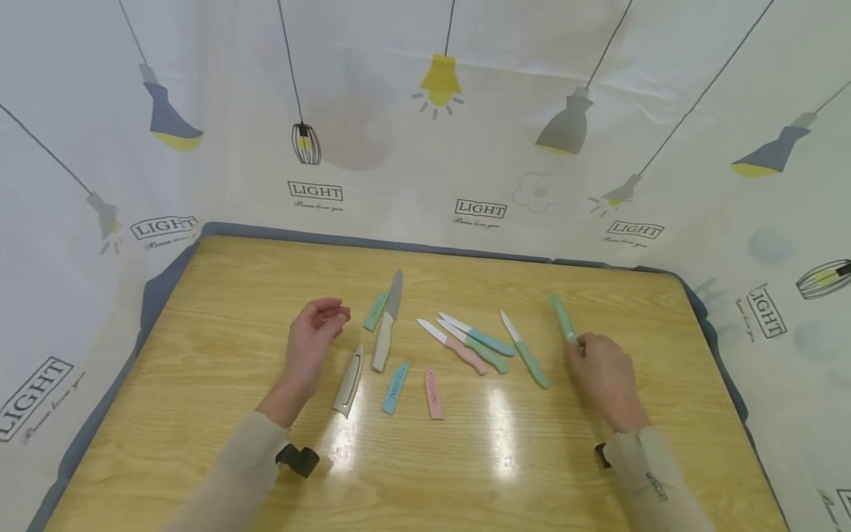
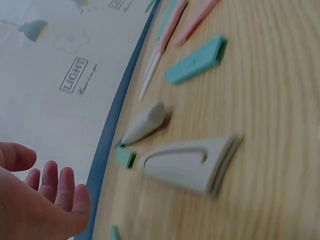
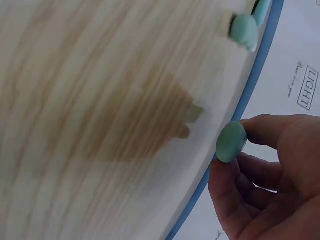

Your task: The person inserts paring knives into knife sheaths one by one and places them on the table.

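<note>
My right hand [image 1: 606, 373] pinches a green sheathed knife [image 1: 564, 318] at the right of the table. In the right wrist view, the butt of its handle faces the camera between thumb and fingers. My left hand [image 1: 312, 340] hovers with loosely bent fingers, holding nothing. Nearest to it are a beige-handled knife [image 1: 383, 343], its metal blade pointing away, a green sheath [image 1: 374, 314] beside that blade, and a beige sheath [image 2: 185, 162]. A small green tip [image 2: 115, 232] shows at the bottom of the left wrist view.
Mid-table lie a pink knife [image 1: 465, 355], a blue knife [image 1: 492, 341] and a green knife [image 1: 488, 356], close together. Another green knife [image 1: 530, 363] lies right of them. A blue sheath [image 1: 396, 388] and a pink sheath [image 1: 433, 395] lie nearer me. Bare white blades point away.
</note>
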Demonstrator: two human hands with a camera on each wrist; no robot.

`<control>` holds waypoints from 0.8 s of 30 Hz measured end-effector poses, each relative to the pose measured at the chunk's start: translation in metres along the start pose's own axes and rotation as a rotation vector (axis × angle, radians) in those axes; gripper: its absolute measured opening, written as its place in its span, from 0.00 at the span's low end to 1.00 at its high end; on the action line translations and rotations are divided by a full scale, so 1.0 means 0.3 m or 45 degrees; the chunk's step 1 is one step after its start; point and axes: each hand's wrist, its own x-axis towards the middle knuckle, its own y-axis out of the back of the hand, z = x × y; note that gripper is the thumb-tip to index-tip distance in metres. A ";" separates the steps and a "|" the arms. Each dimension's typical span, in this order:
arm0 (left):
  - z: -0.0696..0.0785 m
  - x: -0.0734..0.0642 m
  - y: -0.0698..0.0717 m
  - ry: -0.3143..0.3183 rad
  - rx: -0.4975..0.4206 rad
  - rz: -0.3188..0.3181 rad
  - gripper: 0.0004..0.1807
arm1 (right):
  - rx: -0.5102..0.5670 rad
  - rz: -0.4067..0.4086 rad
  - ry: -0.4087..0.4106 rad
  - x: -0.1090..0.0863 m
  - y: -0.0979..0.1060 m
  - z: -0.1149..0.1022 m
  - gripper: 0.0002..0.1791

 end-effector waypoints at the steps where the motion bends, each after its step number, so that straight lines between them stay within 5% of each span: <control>1: 0.007 0.005 0.015 -0.005 0.045 -0.007 0.20 | -0.008 -0.008 -0.009 0.005 0.001 0.008 0.22; 11: 0.044 0.072 0.143 -0.090 0.623 -0.178 0.26 | -0.076 -0.134 -0.116 0.042 0.020 0.071 0.20; 18: 0.009 0.111 0.179 -0.125 1.118 -0.217 0.29 | -0.082 -0.154 -0.125 0.046 0.028 0.075 0.22; 24: 0.005 0.111 0.191 -0.110 1.354 -0.223 0.31 | -0.047 -0.162 -0.145 0.051 0.028 0.073 0.23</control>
